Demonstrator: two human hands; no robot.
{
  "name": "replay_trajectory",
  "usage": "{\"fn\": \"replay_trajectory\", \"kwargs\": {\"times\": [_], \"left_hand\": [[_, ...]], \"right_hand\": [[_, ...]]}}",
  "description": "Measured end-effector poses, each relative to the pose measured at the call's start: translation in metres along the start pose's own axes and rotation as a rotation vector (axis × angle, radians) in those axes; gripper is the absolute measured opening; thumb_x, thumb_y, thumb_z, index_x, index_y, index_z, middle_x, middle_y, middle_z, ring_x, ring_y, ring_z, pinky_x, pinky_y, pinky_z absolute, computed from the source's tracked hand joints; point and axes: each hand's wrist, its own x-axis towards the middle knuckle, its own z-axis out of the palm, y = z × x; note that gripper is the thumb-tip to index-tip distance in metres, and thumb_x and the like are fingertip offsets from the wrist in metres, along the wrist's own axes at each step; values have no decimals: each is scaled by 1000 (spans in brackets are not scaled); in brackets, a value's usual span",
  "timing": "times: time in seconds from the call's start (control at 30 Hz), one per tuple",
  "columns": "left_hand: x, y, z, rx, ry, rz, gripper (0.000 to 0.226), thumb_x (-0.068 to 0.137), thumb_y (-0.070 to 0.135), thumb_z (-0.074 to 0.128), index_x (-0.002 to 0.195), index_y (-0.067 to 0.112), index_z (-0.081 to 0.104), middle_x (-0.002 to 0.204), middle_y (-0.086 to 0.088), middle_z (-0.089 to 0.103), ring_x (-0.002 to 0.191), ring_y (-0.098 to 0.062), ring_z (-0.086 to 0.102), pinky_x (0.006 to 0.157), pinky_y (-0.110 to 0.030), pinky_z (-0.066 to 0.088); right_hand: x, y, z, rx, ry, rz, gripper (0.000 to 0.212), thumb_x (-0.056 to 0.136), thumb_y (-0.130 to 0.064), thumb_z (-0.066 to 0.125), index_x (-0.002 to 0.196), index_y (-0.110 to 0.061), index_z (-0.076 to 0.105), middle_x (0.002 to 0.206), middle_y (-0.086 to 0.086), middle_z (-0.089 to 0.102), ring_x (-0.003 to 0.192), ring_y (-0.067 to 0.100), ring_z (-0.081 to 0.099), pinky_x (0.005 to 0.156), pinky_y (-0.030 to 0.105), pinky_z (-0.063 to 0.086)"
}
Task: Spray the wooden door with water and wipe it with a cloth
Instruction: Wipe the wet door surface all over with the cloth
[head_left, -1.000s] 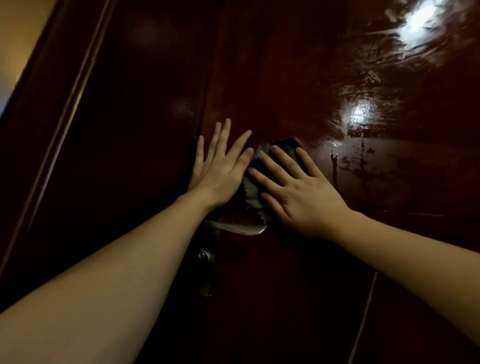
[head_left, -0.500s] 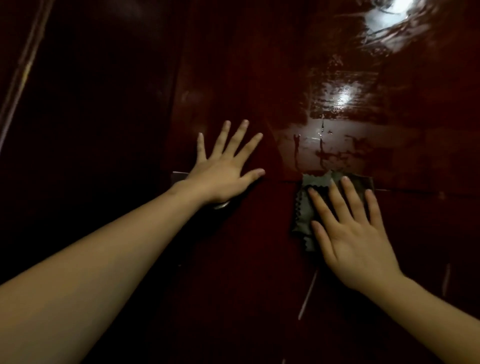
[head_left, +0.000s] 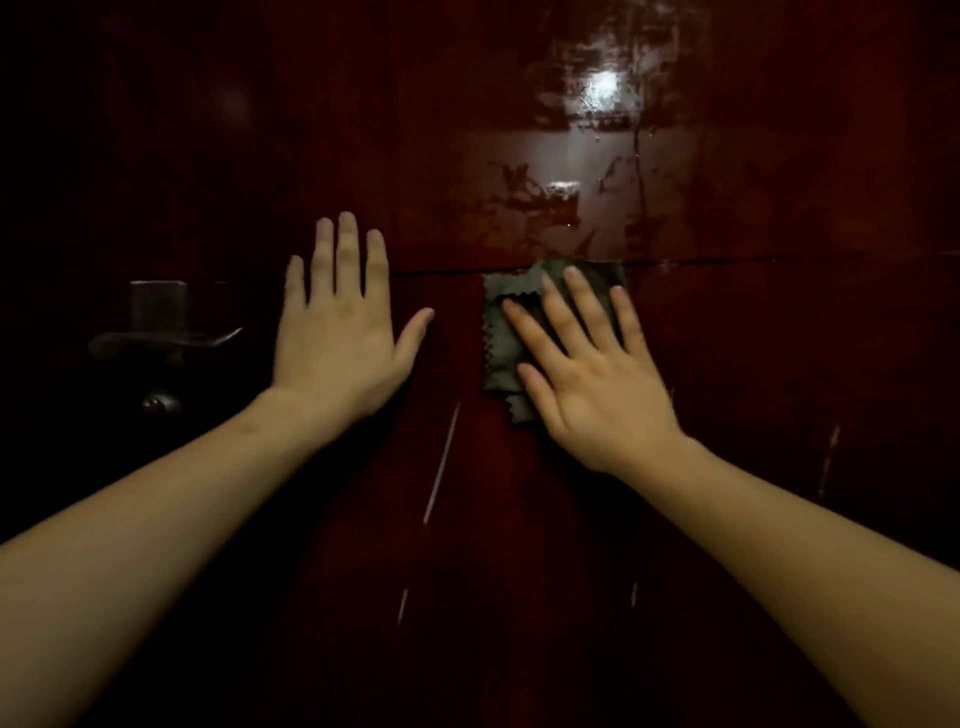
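Flat under right hand, zigzag-edged cloth.

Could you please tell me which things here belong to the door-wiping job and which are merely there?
Job: wooden door; cloth under the flat right hand; left hand flat on the door.
Merely there: door handle; round lock knob below it.

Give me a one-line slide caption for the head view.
Right hand presses cloth on wet door; left hand braces flat beside handle.
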Motion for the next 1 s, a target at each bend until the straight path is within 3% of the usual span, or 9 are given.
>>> {"fn": "replay_trajectory", "kwargs": {"times": [0.1,0.27,0.47,0.6,0.73,0.83,0.9,1.0], "left_hand": [[-4,11,22,-49,53,-38,85,105,64,18,167,7,3,175,-20,-4,163,-35,-7,129,-62,4],[-12,11,38,-68,177,-41,81,105,61,22,168,11,7,175,-18,0,163,-32,-2,130,-61,5],[-17,6,39,-106,186,7,78,105,59,23,168,14,9,176,-16,-1,163,-30,-4,131,-57,1],[-32,-10,40,-274,152,81,65,109,47,22,168,21,16,177,-7,0,164,-20,-6,132,-48,-5],[-56,-28,48,-342,127,130,62,109,48,17,167,23,22,177,-2,2,163,-16,-5,131,-39,-9],[-68,-27,52,-373,128,96,62,110,47,18,166,22,24,177,-3,3,164,-17,-4,131,-40,-9],[-71,-18,55,-347,155,44,62,109,46,20,166,21,23,177,-6,4,164,-20,-3,132,-46,-6],[-74,-10,63,-198,178,26,66,108,47,22,168,19,16,177,-12,2,164,-27,-2,131,-55,0]], "right_hand": [[-26,36,3,22,-12,104,62,107,-50,22,164,-29,16,171,9,18,160,29,0,127,57,6],[-60,78,-1,31,-86,192,62,107,-51,14,165,-29,5,172,10,13,160,28,-7,128,57,3],[-55,34,5,133,-46,416,64,107,-48,19,165,-26,5,171,14,12,159,34,-9,126,62,-1],[-37,-34,10,111,-16,175,64,104,-48,31,164,-28,16,171,14,17,159,36,1,125,64,4],[-36,-105,14,149,-36,-55,63,106,-47,34,164,-28,20,173,11,7,160,34,-4,125,62,0],[-49,-117,19,104,-74,-261,62,107,-47,31,164,-27,18,173,8,5,160,31,-4,126,59,0],[-57,-99,21,98,-71,-295,61,108,-48,32,164,-28,20,173,6,7,160,29,-1,127,57,4],[-71,-56,21,74,-57,-177,61,107,-47,34,164,-30,22,173,6,12,160,29,3,126,58,10]]}}
